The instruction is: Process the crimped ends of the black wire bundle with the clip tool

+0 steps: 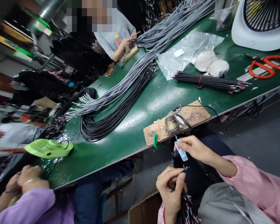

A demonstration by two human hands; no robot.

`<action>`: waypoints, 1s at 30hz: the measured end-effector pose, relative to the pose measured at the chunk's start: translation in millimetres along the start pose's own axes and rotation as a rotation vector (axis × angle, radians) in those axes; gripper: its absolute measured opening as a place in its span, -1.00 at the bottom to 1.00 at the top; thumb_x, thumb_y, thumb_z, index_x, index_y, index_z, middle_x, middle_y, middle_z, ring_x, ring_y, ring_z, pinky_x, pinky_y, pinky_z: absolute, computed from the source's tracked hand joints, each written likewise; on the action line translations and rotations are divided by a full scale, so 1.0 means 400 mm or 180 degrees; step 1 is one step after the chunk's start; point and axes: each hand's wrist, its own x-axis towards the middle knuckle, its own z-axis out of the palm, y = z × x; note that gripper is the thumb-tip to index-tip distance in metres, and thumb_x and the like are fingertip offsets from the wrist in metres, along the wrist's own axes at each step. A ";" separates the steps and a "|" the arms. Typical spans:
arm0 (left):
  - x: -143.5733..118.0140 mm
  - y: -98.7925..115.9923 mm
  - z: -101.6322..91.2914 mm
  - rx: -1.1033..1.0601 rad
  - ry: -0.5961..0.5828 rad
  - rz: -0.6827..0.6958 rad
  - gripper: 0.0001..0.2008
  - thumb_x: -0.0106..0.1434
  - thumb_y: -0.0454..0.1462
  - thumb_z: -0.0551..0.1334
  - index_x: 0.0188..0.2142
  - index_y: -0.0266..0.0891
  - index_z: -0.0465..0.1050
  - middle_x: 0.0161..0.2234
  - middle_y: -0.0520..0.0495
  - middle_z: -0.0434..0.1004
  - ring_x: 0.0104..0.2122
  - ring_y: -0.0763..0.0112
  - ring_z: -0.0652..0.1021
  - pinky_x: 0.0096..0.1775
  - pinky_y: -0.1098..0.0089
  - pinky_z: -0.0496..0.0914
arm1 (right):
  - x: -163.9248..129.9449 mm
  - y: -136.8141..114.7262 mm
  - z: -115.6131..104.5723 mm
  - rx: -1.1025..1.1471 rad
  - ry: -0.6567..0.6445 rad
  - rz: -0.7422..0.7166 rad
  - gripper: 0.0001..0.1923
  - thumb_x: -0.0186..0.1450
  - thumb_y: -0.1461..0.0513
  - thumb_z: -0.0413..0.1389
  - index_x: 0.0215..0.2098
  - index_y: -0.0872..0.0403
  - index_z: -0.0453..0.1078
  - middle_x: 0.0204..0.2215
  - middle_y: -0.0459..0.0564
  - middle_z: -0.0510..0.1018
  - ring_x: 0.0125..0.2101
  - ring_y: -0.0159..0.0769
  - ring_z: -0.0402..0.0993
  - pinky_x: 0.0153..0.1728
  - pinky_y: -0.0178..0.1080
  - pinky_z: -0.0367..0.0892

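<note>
We see our two hands below the edge of the green table (135,137). Our right hand (196,148) pinches one small pale-blue tool (181,151) with a thin metal tip, fingers closed round its flat plastic body. Our left hand (171,186) is closed on the ends of one bundle of thin wires (186,208), black with red and white strands, which hangs down over our lap; the wire tips stand just beside the tool.

Just above the tool, one worn wooden board (177,123) lies on the table edge, stained and rough, with a lump of solder-crusted metal and a thin black cord on it, and one green clip (156,141) at its near side.

Farther off lie one long sheaf of smooth grey cables (140,71), one looped coil of black cables (100,124), one tied bundle of dark wires (210,81), one crinkled clear bag (186,51), two pale cloth gloves (211,63), one pair of orange scissors (268,67) and one white fan (261,25).

At the left, a co-worker's hands (25,180) in lilac sleeves rest near one flat green slotted fan (49,148). Another person (116,37) works at the far side.
</note>
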 end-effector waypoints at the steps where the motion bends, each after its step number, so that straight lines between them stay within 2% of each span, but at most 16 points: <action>1: 0.005 0.001 0.001 -0.0005 0.0014 0.0033 -0.93 0.13 -0.35 0.26 -0.39 -0.26 0.54 -0.55 0.02 0.38 -0.74 0.58 0.40 -0.74 0.58 0.17 | 0.004 0.003 0.008 0.0285 -0.0022 0.0100 -0.48 0.17 -0.10 0.08 -0.47 0.23 0.43 -0.62 -0.09 0.37 -0.60 -0.47 0.23 -0.57 -0.39 0.13; 6: 0.026 -0.003 0.012 -0.0145 -0.0069 -0.0135 -0.94 0.14 -0.34 0.25 -0.42 -0.26 0.52 -0.56 0.07 0.33 -0.76 0.62 0.39 -0.74 0.60 0.16 | 0.007 0.028 0.025 0.1394 -0.0062 0.0241 -0.57 0.16 -0.02 0.15 -0.50 0.23 0.43 -0.64 -0.11 0.35 -0.64 -0.52 0.19 -0.61 -0.42 0.11; 11: 0.033 -0.021 0.022 -0.0329 -0.0185 -0.0424 -0.86 0.17 -0.27 0.23 -0.46 -0.30 0.44 -0.67 0.10 0.27 -0.79 0.59 0.37 -0.75 0.60 0.12 | 0.007 0.049 0.023 0.1812 -0.0317 0.0267 -0.56 0.18 -0.02 0.14 -0.47 0.25 0.44 -0.62 -0.08 0.37 -0.63 -0.51 0.22 -0.60 -0.42 0.12; 14: 0.032 -0.023 0.024 -0.0383 -0.0179 -0.0553 -0.81 0.19 -0.21 0.21 -0.47 -0.30 0.40 -0.74 0.12 0.24 -0.81 0.55 0.35 -0.76 0.58 0.12 | 0.006 0.069 0.017 0.2026 -0.0515 0.0405 -0.50 0.22 -0.07 0.07 -0.40 0.26 0.45 -0.57 -0.02 0.42 -0.57 -0.46 0.29 -0.55 -0.39 0.16; 18: 0.026 -0.017 0.023 -0.0287 -0.0239 -0.0579 -0.78 0.19 -0.20 0.21 -0.50 -0.30 0.38 -0.79 0.15 0.19 -0.84 0.55 0.32 -0.77 0.57 0.10 | 0.001 0.104 -0.001 0.2334 -0.0344 0.0531 -0.47 0.22 -0.11 0.03 -0.40 0.23 0.45 -0.56 -0.04 0.40 -0.58 -0.49 0.22 -0.56 -0.40 0.11; 21: 0.020 -0.014 0.020 -0.0263 -0.0261 -0.0594 -0.80 0.19 -0.22 0.20 -0.50 -0.30 0.38 -0.80 0.16 0.16 -0.85 0.57 0.31 -0.77 0.57 0.10 | -0.017 0.121 -0.024 0.2067 -0.0222 0.0468 -0.55 0.22 -0.04 0.09 -0.42 0.22 0.45 -0.58 -0.08 0.37 -0.59 -0.50 0.15 -0.55 -0.39 0.09; 24: 0.013 -0.010 0.017 -0.0164 -0.0273 -0.0575 -0.81 0.18 -0.23 0.21 -0.50 -0.30 0.39 -0.78 0.15 0.18 -0.83 0.56 0.33 -0.76 0.57 0.12 | -0.050 0.120 -0.043 0.1287 -0.0167 0.0309 -0.70 0.22 0.09 0.15 -0.38 0.20 0.46 -0.57 -0.09 0.38 -0.55 -0.47 0.21 -0.48 -0.37 0.14; 28: 0.008 -0.003 0.013 0.0038 -0.0364 -0.0546 -0.80 0.16 -0.23 0.23 -0.52 -0.32 0.41 -0.71 0.10 0.25 -0.80 0.58 0.35 -0.74 0.58 0.15 | -0.091 0.091 -0.044 0.0504 -0.0558 0.0053 -0.75 0.23 0.13 0.14 -0.30 0.19 0.46 -0.39 -0.01 0.45 -0.37 -0.37 0.36 -0.32 -0.31 0.24; 30: 0.006 -0.001 0.012 0.0151 -0.0402 -0.0574 -0.78 0.16 -0.22 0.22 -0.53 -0.32 0.42 -0.67 0.07 0.30 -0.80 0.59 0.36 -0.73 0.57 0.15 | -0.105 0.068 -0.035 0.0192 -0.0690 -0.0196 -0.77 0.26 0.15 0.11 -0.31 0.18 0.46 -0.37 0.01 0.43 -0.35 -0.34 0.37 -0.31 -0.28 0.26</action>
